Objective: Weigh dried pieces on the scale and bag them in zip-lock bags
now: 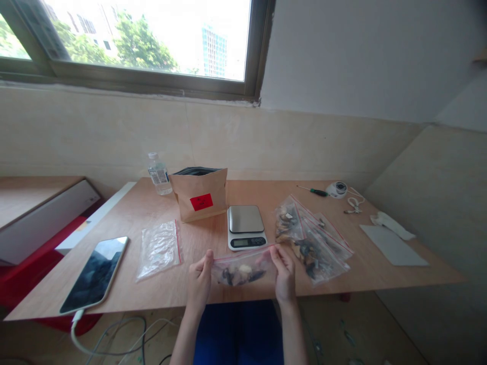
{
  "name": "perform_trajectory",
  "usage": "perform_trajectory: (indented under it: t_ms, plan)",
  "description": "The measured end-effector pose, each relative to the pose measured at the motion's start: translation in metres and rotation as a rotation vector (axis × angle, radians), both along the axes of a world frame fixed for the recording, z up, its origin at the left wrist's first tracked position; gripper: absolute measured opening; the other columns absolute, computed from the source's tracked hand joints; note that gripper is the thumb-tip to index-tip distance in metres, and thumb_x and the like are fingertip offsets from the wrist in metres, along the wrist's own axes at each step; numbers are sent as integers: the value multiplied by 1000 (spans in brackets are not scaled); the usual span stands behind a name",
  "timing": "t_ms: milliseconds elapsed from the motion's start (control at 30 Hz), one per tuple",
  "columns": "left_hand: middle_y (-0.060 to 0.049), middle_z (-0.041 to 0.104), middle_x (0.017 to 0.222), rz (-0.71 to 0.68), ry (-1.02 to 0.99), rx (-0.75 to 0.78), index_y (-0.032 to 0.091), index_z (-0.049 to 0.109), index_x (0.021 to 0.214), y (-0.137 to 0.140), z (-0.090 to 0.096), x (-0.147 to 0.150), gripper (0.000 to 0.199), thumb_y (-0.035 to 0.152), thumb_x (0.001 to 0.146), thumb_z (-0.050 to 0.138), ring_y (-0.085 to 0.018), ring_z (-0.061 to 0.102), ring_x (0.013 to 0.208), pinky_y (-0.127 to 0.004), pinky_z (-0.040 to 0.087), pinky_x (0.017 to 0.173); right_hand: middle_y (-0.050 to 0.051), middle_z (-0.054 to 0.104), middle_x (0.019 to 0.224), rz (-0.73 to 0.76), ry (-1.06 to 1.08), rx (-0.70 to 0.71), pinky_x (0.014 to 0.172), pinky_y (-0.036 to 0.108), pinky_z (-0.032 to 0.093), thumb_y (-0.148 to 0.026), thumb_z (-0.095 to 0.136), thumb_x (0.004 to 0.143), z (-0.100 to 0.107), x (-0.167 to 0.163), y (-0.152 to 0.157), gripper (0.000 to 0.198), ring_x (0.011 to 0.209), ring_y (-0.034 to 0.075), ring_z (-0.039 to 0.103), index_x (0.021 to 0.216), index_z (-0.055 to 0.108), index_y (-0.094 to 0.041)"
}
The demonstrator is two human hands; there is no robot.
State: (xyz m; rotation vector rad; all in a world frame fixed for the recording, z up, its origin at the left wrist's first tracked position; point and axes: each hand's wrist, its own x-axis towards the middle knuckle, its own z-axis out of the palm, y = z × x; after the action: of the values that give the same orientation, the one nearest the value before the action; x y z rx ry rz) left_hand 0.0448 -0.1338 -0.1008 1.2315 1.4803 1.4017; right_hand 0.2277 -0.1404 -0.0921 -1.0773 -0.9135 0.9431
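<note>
Between both hands I hold a small clear zip bag (242, 270) with a red seal strip and dark and pale dried pieces inside, just above the table's front edge. My left hand (199, 282) pinches its left end, my right hand (284, 274) pinches its right end. Directly behind the bag sits a small digital scale (245, 226) with a bare steel pan. To the right lies a pile of filled zip bags (312, 235). A stack of empty zip bags (159, 248) lies to the left.
A brown paper pouch (200, 198) with a red label stands open behind the scale, next to a water bottle (159, 174). A phone (96, 272) on a cable lies front left. A screwdriver (314, 191), tape roll (337, 189) and grey sheet (393, 246) lie at right.
</note>
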Motion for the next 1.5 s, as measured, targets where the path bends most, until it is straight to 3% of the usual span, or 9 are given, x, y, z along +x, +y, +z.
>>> perform_trajectory:
  t_ms: [100,200,400,700,800,1033,1233,1367,1500]
  plan:
    - [0,53,44,-21,25,0,19,52,44,4,1,-7,59,62,82,41,-14,51,47,-25,41,51,-1,63,56,-109,83,-52,53,26,45,-44,61,79,0,9,2,29,50,15,57,69,59,-17]
    - [-5,68,59,-54,16,-6,19,67,54,9,1,-13,58,61,82,41,-18,61,61,-28,47,64,0,64,60,-389,206,-64,54,27,47,-45,62,75,-4,27,4,28,52,15,59,72,59,-17]
    - [-7,70,64,-34,-6,-27,17,70,58,9,3,-14,58,58,85,38,-19,60,64,-29,47,67,0,63,68,-880,279,120,75,36,50,-38,53,78,-12,67,0,21,66,17,62,75,55,-18]
    - [-6,68,60,-76,-49,13,19,66,54,8,6,-10,53,55,84,43,-19,61,63,-29,47,66,1,56,77,-983,219,8,67,32,48,-35,44,82,-33,67,6,14,62,14,56,79,43,-22]
    - [-6,69,63,-51,-34,29,18,66,57,8,6,-16,51,53,85,43,-19,61,67,-30,47,68,2,53,80,-1024,71,-14,68,34,49,-35,41,84,-42,70,8,13,67,16,56,84,42,-22]
    - [-5,64,106,171,249,315,21,64,100,29,36,-37,29,39,90,44,-19,58,95,-32,44,82,14,53,104,-1253,-399,-29,78,40,47,-23,52,76,-36,81,-2,23,88,24,56,98,52,-17]
    - [-7,56,123,231,415,583,24,55,120,66,87,-48,33,30,87,51,-20,53,108,-34,42,89,11,52,99,-1238,-477,70,77,40,45,-22,54,76,6,71,-18,22,85,23,53,97,56,-18]
    - [-9,48,131,166,488,553,26,45,131,98,95,-51,45,30,86,51,-12,57,74,-27,48,65,4,55,81,-949,-350,189,74,34,43,-23,53,77,31,53,-23,7,77,19,54,79,58,-18]
    - [-10,36,142,102,618,528,30,37,136,129,92,-51,55,22,83,52,-10,57,67,-29,49,64,1,55,76,-665,-375,148,72,31,43,-25,51,80,41,31,-24,12,74,17,53,74,59,-18]
